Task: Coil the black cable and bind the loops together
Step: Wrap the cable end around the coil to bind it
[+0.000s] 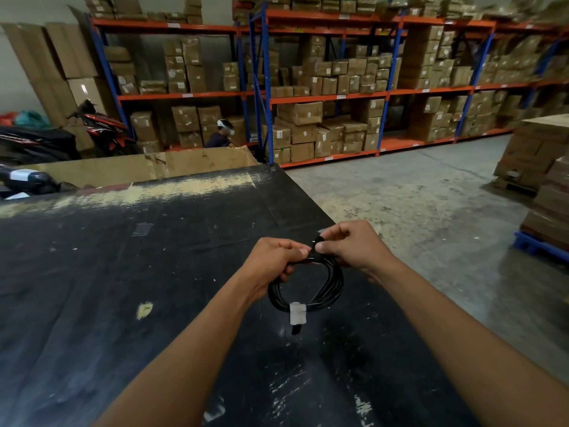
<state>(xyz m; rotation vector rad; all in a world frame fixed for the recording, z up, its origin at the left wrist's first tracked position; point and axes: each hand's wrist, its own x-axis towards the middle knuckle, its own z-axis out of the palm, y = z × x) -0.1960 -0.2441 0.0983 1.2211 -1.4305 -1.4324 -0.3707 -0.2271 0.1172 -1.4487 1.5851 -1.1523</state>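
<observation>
I stand at a black table (123, 272), its top scuffed and flecked with pale scratches, worn through to a light strip along the far edge. Just behind it sits a big open cardboard bin (172, 167). Beyond that, orange and blue shelving (326, 97) runs across the back wall, packed with brown cartons (303, 112) on every level. A person (220, 135) sits low by the shelves, partly hidden by the bin. To the left, a red and black motorbike (101, 124) is parked near tall flattened boxes leaning on the wall. On the right, stacked cartons rest on a blue pallet (538, 245) on the grey concrete floor (415, 195).
</observation>
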